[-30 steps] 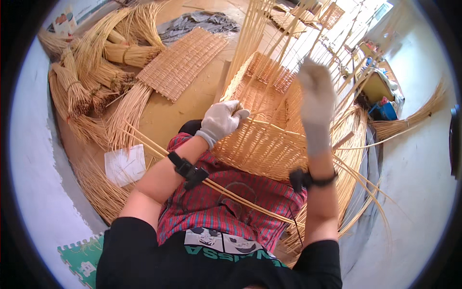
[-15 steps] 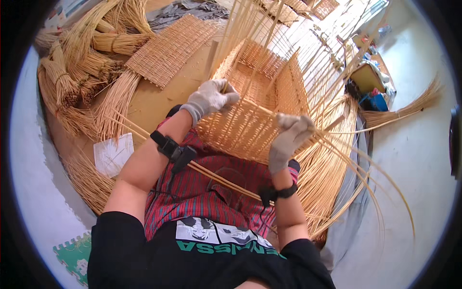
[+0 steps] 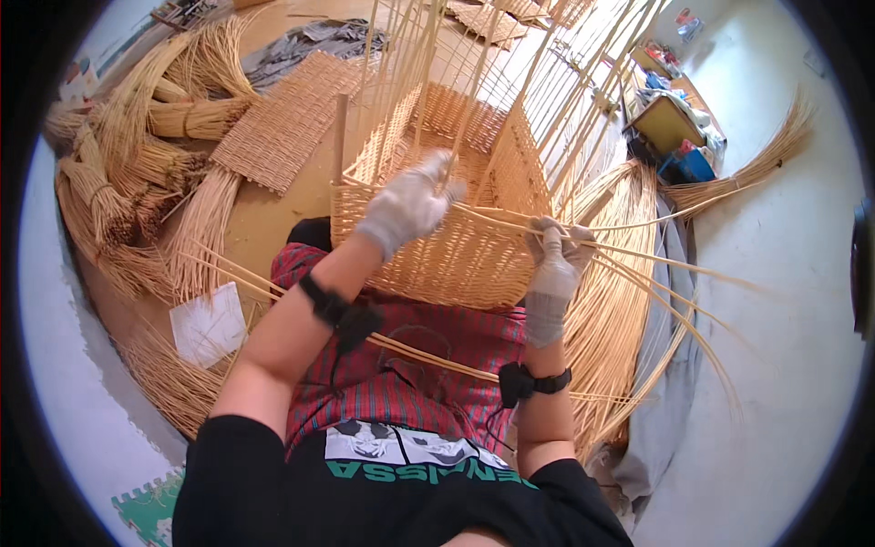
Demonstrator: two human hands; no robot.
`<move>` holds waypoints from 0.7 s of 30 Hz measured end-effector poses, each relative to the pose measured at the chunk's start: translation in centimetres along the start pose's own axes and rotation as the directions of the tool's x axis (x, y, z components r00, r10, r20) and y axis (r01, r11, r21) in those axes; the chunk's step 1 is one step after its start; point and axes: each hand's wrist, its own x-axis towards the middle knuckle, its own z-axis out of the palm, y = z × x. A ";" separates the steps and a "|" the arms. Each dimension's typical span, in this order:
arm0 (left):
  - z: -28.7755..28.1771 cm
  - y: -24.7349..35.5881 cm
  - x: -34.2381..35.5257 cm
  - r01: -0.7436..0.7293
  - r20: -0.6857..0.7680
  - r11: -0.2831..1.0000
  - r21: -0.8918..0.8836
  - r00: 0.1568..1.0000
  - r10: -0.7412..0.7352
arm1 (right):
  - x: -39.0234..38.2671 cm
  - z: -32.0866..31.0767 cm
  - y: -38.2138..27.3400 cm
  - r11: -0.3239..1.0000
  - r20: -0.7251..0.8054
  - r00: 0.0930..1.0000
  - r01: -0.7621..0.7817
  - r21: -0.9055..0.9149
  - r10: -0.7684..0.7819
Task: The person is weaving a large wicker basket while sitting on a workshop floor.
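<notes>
A half-woven wicker basket rests tilted against my lap, its tall upright stakes rising from the rim. My left hand, in a pale work glove, is at the near rim with fingers and thumb closed about one upright stake; the fingertips are slightly blurred. Farther right, at the rim's right corner, my gloved right hand pinches thin wicker rods. Their loose ends fan out to the right, past the hand. Two more long rods lie across my lap, beneath my left forearm.
Bundles of wicker lie on the floor at left, beside a flat woven mat. A thick spread of loose rods lies at right. Behind it stand a box and a blue container. White paper lies at left.
The basket has turned slightly, and its left corner now shows. My left hand has moved right along the rim to an upright stake. My right hand has turned, its fingers now pinching the rods.
</notes>
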 end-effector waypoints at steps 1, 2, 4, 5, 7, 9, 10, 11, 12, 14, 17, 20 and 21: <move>0.7 0.1 0.5 0.260 0.214 0.962 -0.080 0.947 -0.238 | -0.1 0.7 -0.5 0.997 0.092 0.994 -0.067 0.030 0.064; 1.4 0.2 0.9 0.467 0.401 0.876 -0.119 0.830 -0.388 | -0.1 2.2 -1.2 0.998 0.081 0.997 -0.007 -0.066 0.013; 2.5 0.5 1.1 0.493 0.325 0.865 -0.099 0.837 -0.440 | 1.5 6.8 -3.5 0.930 0.156 0.980 0.171 -0.326 -0.125; 2.9 0.6 1.0 0.563 0.286 0.825 -0.046 0.799 -0.529 | 2.8 9.9 -4.1 0.897 0.289 0.944 0.260 -0.358 -0.158; 3.2 0.8 1.1 0.530 0.196 0.846 -0.063 0.838 -0.510 | 5.9 15.2 -4.8 0.416 0.530 0.686 0.725 -0.548 -0.498; 3.1 0.8 1.1 0.583 0.215 0.809 -0.076 0.802 -0.557 | 7.8 15.9 -4.6 0.226 0.615 0.551 0.819 -0.527 -0.564; 2.9 0.8 0.9 0.562 0.211 0.817 -0.134 0.821 -0.530 | 7.9 14.5 -3.9 0.261 0.634 0.558 0.823 -0.504 -0.535; 2.9 0.7 0.9 0.578 0.203 0.811 -0.088 0.808 -0.554 | 8.3 13.1 -3.1 0.239 0.669 0.521 0.849 -0.472 -0.530; 2.8 0.7 0.7 0.567 0.204 0.820 -0.081 0.814 -0.543 | 7.5 10.4 -2.0 0.594 0.453 0.843 0.530 -0.605 -0.290; 2.8 0.6 0.8 0.543 0.213 0.834 -0.098 0.830 -0.516 | 5.2 5.3 0.1 0.945 0.141 0.957 0.277 -0.175 -0.254; 3.2 0.7 1.3 0.409 0.173 0.890 -0.201 0.909 -0.379 | 1.8 1.6 1.4 0.880 0.158 0.870 0.438 0.186 -0.466; 3.7 1.4 2.5 0.257 -0.023 0.926 0.277 0.965 -0.261 | -0.7 2.9 0.1 0.941 0.012 0.941 0.336 0.049 -0.337; 4.0 1.7 2.8 0.243 -0.096 0.910 0.337 0.970 -0.223 | -1.0 3.8 -0.7 0.926 0.170 0.913 0.378 -0.004 -0.371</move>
